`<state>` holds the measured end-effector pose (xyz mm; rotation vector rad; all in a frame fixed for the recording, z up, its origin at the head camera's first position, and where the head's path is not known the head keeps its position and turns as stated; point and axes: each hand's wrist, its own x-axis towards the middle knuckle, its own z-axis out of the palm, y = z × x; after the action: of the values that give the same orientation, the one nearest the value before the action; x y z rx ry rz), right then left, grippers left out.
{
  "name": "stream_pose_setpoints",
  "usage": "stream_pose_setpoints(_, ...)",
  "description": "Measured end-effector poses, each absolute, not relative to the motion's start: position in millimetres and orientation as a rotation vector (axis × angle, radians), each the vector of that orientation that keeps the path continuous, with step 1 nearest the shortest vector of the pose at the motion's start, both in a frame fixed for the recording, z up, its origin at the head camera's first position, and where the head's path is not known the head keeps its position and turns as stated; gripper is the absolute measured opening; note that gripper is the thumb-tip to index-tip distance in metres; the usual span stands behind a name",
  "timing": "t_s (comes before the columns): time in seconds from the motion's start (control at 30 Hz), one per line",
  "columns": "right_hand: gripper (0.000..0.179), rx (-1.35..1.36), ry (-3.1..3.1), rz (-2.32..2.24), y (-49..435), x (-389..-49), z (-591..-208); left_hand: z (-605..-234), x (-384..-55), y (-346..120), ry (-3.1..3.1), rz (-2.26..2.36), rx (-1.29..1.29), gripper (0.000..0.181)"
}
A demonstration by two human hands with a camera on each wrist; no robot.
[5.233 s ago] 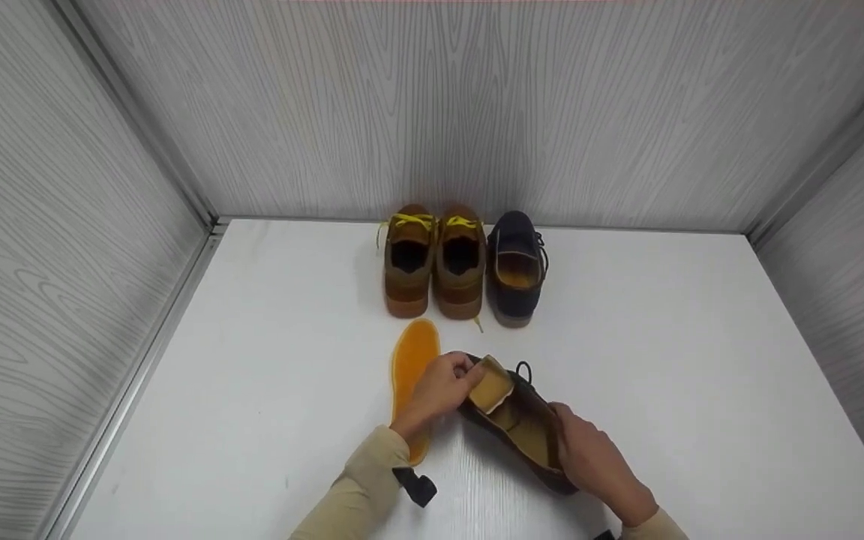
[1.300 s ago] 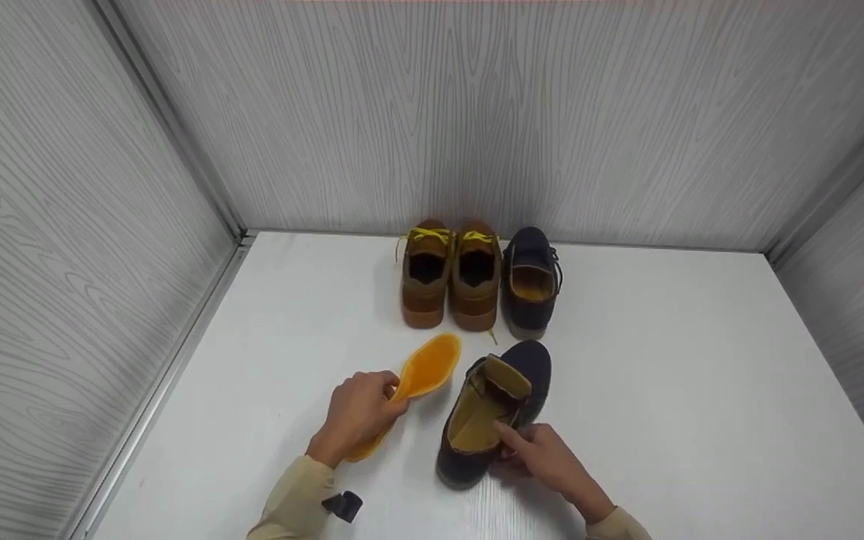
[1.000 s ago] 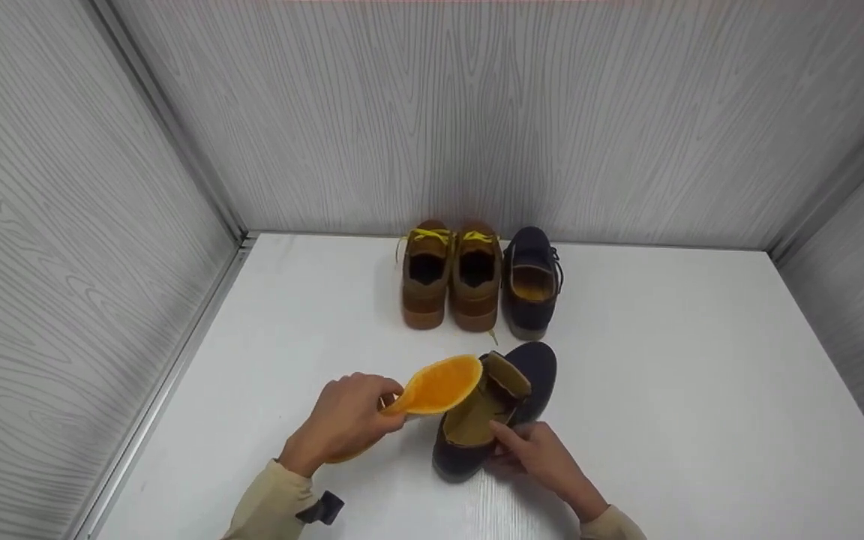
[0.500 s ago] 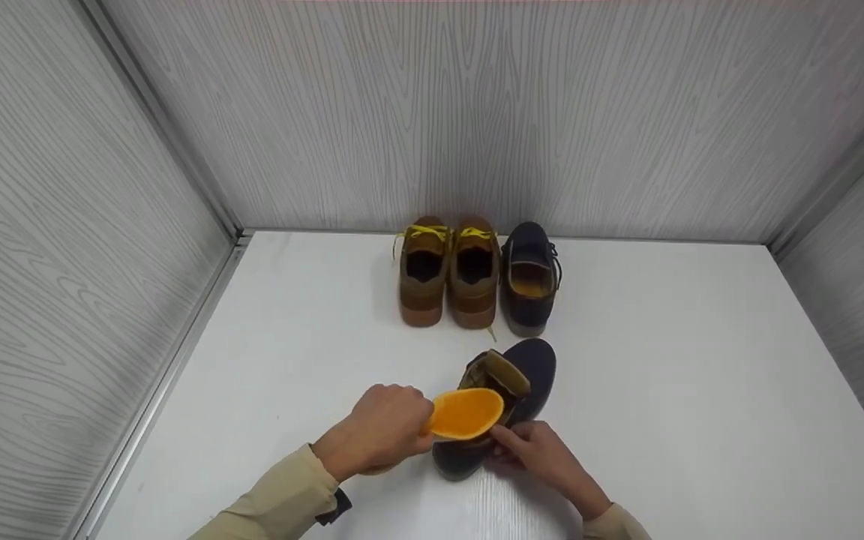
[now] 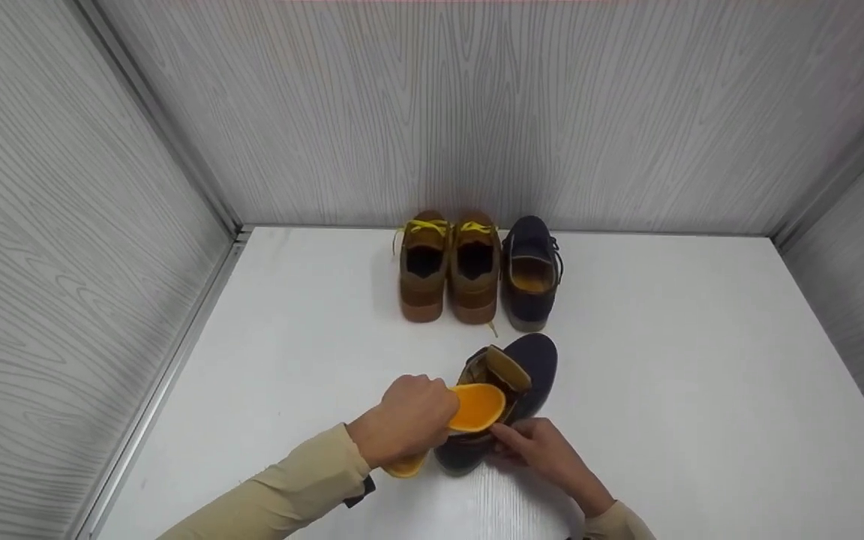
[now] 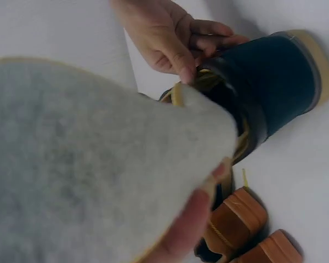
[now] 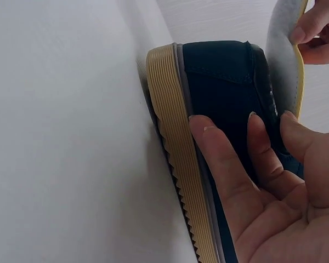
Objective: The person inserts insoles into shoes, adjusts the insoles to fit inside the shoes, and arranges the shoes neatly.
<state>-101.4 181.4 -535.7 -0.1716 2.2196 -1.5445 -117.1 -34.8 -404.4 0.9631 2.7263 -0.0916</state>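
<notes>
In the head view my left hand [image 5: 413, 420] grips an orange insole [image 5: 481, 407] bent around its middle, its front end over the opening of a dark blue shoe [image 5: 537, 367]. The insole's grey underside [image 6: 88, 164] fills much of the left wrist view. My right hand [image 5: 544, 454] holds the shoe's side, thumb at the collar edge and fingers along the outer wall, as the right wrist view shows. The shoe's beige tongue [image 5: 508, 367] is folded up. How far the insole's tip reaches into the shoe is hidden.
Behind stand two brown shoes [image 5: 423, 292] with yellow laces and, to their right, another dark blue shoe [image 5: 529, 304]. They sit on a white table [image 5: 664, 360] near the grey wood-grain back wall [image 5: 477, 112]. Side walls rise left and right.
My left hand picked the insole up from the table, then carried it right over the shoe. The shoe was turned and its tongue folded up; lately my right hand has stayed on its side.
</notes>
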Motion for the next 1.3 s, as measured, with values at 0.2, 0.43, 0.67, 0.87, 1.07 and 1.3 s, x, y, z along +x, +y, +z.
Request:
stream_pose_setpoints(0.2, 0.034, -0.182, 2.201, -1.557, 181, -97, -510, -401, -118, -18, 2.785, -0.198, 1.021, 0.014)
stream_pose_setpoints(0.43, 0.035, -0.190, 2.185, -1.581, 184, -97, -515, -412, -130, -1, 2.791, -0.188, 0.991, 0.012)
stream_pose_setpoints(0.67, 0.032, -0.192, 2.246, -1.554, 186, -100, -530, -438, -138, 5, 2.853, -0.066, 1.055, 0.009)
stream_pose_setpoints(0.87, 0.031, -0.224, 2.205, -1.587, 182, -94, -506, -455, -145, 12, 2.881, -0.035, 1.064, 0.008)
stream_pose_setpoints(1.07, 0.030, -0.235, 2.224, -1.583, 181, -92, -502, -474, -150, 21, 2.924, 0.012, 1.197, 0.008)
stream_pose_setpoints(1.3, 0.031, -0.238, 2.216, -1.606, 181, -94, -521, -495, -155, 33, 2.972, -0.145, 1.256, 0.015)
